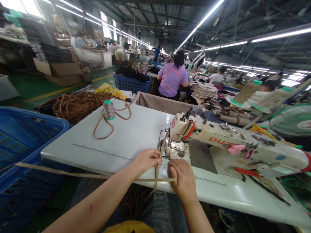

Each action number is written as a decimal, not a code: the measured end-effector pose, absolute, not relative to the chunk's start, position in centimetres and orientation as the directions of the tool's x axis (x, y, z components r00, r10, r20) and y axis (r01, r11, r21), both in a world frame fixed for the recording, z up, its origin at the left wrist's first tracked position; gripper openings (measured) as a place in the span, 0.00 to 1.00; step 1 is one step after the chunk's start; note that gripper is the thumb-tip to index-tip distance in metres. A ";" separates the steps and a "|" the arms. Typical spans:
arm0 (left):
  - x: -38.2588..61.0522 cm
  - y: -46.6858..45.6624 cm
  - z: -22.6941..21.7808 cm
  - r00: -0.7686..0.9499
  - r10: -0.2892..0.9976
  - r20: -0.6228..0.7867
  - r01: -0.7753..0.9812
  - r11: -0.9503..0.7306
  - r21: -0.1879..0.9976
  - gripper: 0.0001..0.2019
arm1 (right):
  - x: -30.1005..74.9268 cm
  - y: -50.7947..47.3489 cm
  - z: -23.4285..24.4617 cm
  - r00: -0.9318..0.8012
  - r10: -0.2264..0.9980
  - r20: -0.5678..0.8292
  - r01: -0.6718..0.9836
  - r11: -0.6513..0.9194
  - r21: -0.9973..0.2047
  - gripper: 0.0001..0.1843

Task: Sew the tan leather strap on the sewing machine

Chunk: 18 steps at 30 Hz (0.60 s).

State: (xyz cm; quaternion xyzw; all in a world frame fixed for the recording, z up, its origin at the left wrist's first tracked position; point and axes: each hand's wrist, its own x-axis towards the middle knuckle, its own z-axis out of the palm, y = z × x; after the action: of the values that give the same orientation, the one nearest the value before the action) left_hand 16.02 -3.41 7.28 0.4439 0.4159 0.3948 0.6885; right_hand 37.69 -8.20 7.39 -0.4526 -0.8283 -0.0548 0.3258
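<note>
Hiding: I can't see the needle behind the strap (pixel 162 152).
Left hand (pixel 145 160): pinching strap.
Right hand (pixel 184 178): pressing strap flat on bench (pixel 136 129).

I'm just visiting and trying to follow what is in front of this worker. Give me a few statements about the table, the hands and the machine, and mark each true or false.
1. Both hands rest at the near edge of the white table, close to the needle end of the sewing machine. True.
2. The left hand and the right hand handle a tan strap. True.
3. The thread spool on the table is bright red. False: it is greyish with green ends.
4. A blue crate stands to the left of the table. True.
5. The person in the purple top faces the camera. False: that person's back is turned.
</note>
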 end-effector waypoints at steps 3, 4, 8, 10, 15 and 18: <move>15.6 -4.0 7.7 0.352 0.904 -0.244 -0.167 0.317 0.933 0.23 | 37.6 -8.2 7.3 -0.374 0.714 0.592 0.784 0.584 -0.210 0.16; 15.5 -4.1 7.8 0.353 0.904 -0.242 -0.165 0.315 0.935 0.23 | 37.6 -8.2 7.3 -0.373 0.715 0.592 0.784 0.583 -0.211 0.16; 15.2 -4.2 8.2 0.361 0.906 -0.222 -0.157 0.293 0.943 0.28 | 37.6 -8.2 7.3 -0.365 0.720 0.591 0.786 0.578 -0.219 0.16; 15.2 -4.2 8.2 0.362 0.905 -0.224 -0.148 0.294 0.944 0.31 | 37.6 -8.3 7.2 -0.362 0.720 0.591 0.788 0.575 -0.218 0.17; 15.2 -4.1 8.0 0.362 0.908 -0.212 -0.140 0.278 0.950 0.42 | 37.6 -8.2 7.1 -0.362 0.717 0.595 0.787 0.577 -0.216 0.16; 15.2 -4.2 8.0 0.373 0.905 -0.204 -0.135 0.270 0.953 0.46 | 37.6 -8.3 7.1 -0.363 0.716 0.596 0.786 0.579 -0.217 0.16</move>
State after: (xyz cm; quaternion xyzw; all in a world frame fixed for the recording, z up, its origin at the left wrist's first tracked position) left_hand 15.17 -4.23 7.98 0.4690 0.4105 0.3807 0.6830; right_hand 37.59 -8.25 7.13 -0.4557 -0.8240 -0.0523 0.3327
